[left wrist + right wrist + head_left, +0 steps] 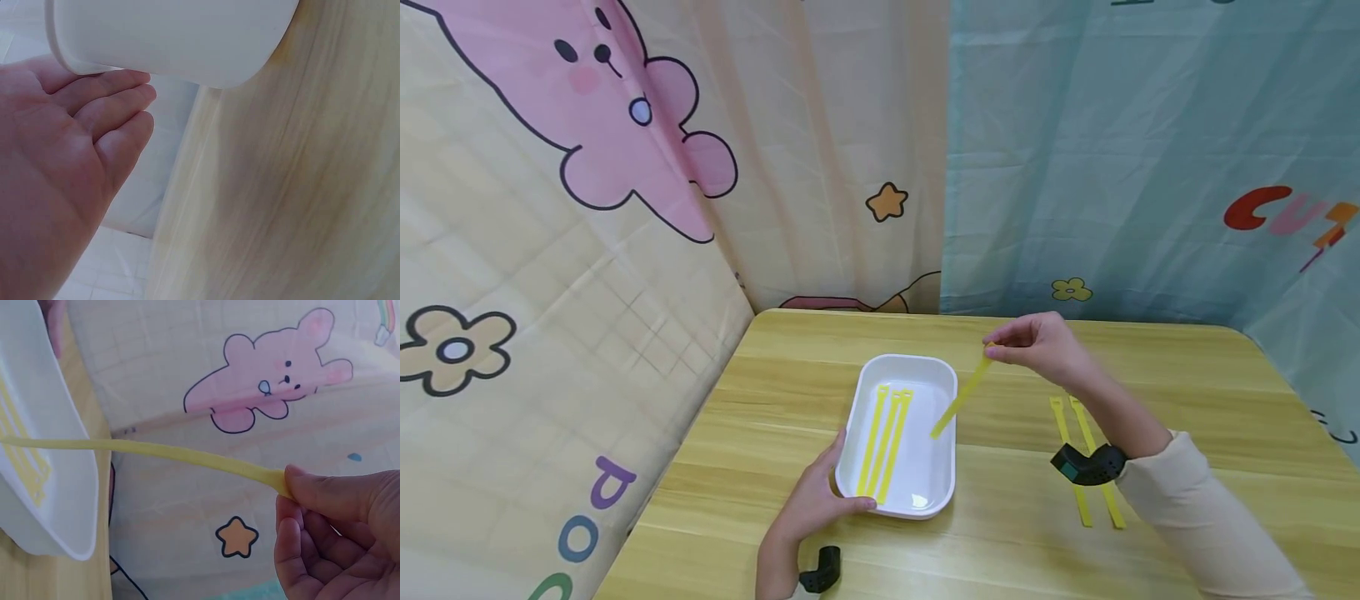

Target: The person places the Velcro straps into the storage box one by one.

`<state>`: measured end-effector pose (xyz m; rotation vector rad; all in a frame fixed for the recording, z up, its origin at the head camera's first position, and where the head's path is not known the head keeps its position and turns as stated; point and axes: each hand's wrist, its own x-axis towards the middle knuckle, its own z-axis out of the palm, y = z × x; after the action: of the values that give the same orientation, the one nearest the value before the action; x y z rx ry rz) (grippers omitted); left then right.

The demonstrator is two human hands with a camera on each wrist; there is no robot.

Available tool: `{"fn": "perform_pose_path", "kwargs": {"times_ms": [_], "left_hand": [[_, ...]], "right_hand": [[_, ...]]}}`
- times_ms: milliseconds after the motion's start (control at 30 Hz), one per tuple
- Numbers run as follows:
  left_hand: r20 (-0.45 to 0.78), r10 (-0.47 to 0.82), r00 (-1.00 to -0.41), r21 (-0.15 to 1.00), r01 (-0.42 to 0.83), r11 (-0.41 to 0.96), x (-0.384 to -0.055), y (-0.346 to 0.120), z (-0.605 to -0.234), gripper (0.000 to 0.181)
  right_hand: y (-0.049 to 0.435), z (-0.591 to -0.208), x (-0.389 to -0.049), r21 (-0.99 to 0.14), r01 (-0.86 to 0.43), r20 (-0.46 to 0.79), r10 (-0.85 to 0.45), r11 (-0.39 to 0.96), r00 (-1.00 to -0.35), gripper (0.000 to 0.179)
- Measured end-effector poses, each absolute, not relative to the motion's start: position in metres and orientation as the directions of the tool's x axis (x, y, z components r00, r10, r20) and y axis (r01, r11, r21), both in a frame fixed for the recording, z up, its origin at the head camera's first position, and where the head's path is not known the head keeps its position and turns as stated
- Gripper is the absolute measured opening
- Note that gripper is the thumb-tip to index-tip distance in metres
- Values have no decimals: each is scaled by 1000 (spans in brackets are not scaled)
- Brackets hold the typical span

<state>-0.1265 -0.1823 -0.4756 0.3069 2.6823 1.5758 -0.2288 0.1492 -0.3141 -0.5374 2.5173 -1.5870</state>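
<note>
My right hand (1037,346) pinches a yellow cable strap (962,400) by its upper end between thumb and fingers. The strap slants down to the left, its lower end over the right side of a white tray (928,475); in the right wrist view it bows slightly. Three similar yellow straps (882,450), each with a slotted head, lie side by side in the tray's left half. My left hand (816,496) holds the tray's near left corner, thumb on the near rim and fingers along the outer left wall.
Two more yellow straps (1082,507) lie on the wooden table (1007,500) to the right, partly hidden under my right forearm and its black wrist camera (1090,465). Printed curtains (842,150) hang behind the table and on both sides.
</note>
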Motion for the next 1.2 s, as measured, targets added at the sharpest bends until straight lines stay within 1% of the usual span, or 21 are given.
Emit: {"fn": "perform_pose_path", "kwargs": {"times_ms": [267,433,633,733,867,933,1000,1200], "left_hand": [[88,177,-980,868,163,470,-126,-183,-476,114],[97,179,-979,866,171,470,-126,-182,-477,114],[107,181,-978,867,181,464,-126,-182,-478,113],[107,186,-977,877,180,446,-122,-179,-469,109],[98,187,-978,881,172,441,-123,-179,-468,109],[103,186,-977,876,178,449,-126,-182,-476,111],[102,186,-977,871,178,457,-125,-182,-475,112],[97,190,-977,866,177,467,-125,-182,-473,111]], "right_hand": [[124,-344,-227,-904,-212,40,-421,371,-906,23],[102,-359,-224,-906,-259,67,-491,334,-869,18],[82,-364,-217,-913,-284,77,-557,294,-827,15],[78,-362,-212,-923,-274,76,-569,271,-819,16],[76,-361,-208,-926,-264,69,-567,269,-821,16],[76,-363,-208,-923,-266,69,-563,277,-824,16],[76,-366,-209,-919,-269,69,-555,288,-829,16],[73,-377,-221,-881,-279,54,-502,383,-863,11]]}}
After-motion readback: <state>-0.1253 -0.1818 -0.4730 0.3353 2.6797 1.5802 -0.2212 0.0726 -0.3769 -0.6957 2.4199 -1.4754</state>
